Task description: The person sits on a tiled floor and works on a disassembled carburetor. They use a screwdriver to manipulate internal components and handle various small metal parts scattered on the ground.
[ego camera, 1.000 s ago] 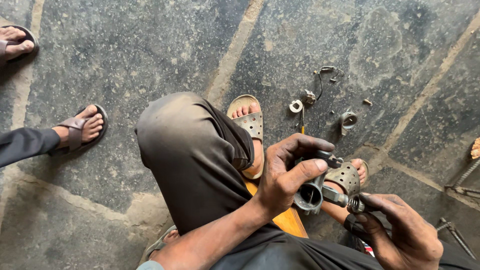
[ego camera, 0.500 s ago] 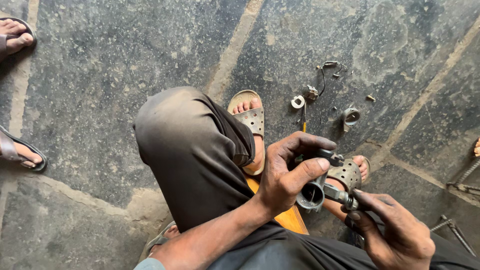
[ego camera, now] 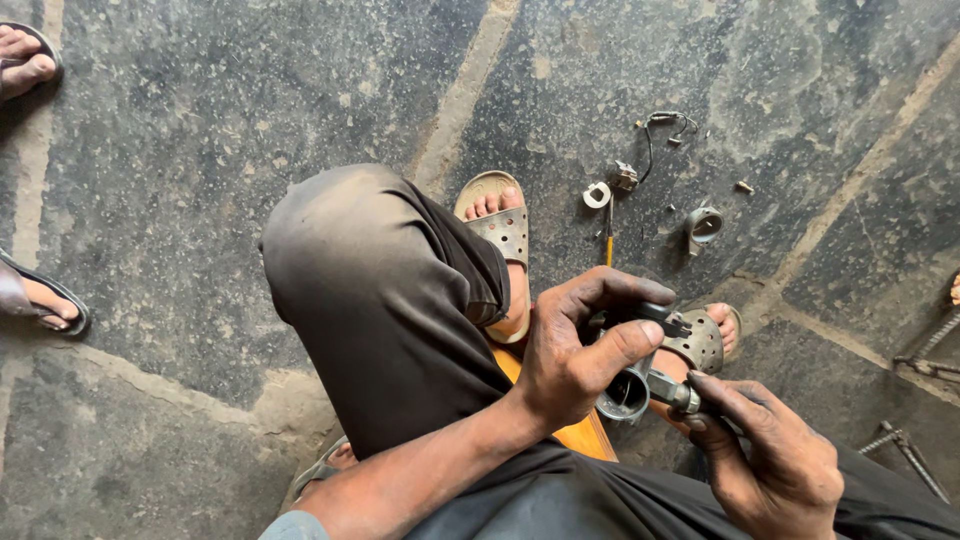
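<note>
My left hand (ego camera: pixel 575 355) clenched round metal part (ego camera: pixel 628 392); right hand (ego camera: pixel 775 455) pinches bolt (ego camera: pixel 672 390) at its side. Part looks heavy, stiff, greasy; best gripped round body.

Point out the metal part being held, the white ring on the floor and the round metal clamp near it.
metal part (ego camera: pixel 628 392), head view, on its round open end.
white ring (ego camera: pixel 597 194), head view, on its band.
round metal clamp (ego camera: pixel 704 226), head view, on its rim.
</note>
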The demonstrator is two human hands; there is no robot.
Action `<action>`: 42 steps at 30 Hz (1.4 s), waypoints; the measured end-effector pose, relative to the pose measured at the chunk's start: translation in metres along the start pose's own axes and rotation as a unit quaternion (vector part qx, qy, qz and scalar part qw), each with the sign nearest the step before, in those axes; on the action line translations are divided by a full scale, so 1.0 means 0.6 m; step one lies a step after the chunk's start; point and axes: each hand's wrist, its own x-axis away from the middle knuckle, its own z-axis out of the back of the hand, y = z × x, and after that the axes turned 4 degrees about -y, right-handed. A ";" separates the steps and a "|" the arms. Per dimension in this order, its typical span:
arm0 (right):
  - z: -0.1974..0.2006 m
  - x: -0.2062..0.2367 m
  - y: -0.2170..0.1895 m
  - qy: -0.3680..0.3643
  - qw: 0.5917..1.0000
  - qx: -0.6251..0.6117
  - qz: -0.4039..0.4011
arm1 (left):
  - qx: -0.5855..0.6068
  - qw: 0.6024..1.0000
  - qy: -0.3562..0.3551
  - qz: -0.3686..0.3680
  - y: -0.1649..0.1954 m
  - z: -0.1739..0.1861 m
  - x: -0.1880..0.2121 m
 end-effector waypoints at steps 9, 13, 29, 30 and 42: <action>-0.006 0.005 -0.001 -0.013 0.993 -0.098 -0.063 | -0.018 1.000 0.003 -0.008 0.005 -0.004 0.004; -0.007 0.005 0.003 -0.025 0.989 -0.125 -0.072 | -0.009 1.000 -0.005 -0.018 0.006 -0.006 0.007; -0.007 0.030 0.071 -0.106 0.984 -0.083 -0.116 | 0.064 0.992 -0.078 -0.074 -0.010 -0.013 0.012; -0.008 0.037 0.081 -0.119 0.981 -0.089 -0.122 | 0.043 0.993 -0.081 -0.080 -0.010 -0.012 0.013; -0.033 0.049 0.085 -0.025 0.926 -0.265 -0.266 | 0.057 0.994 -0.081 -0.049 -0.016 -0.015 0.012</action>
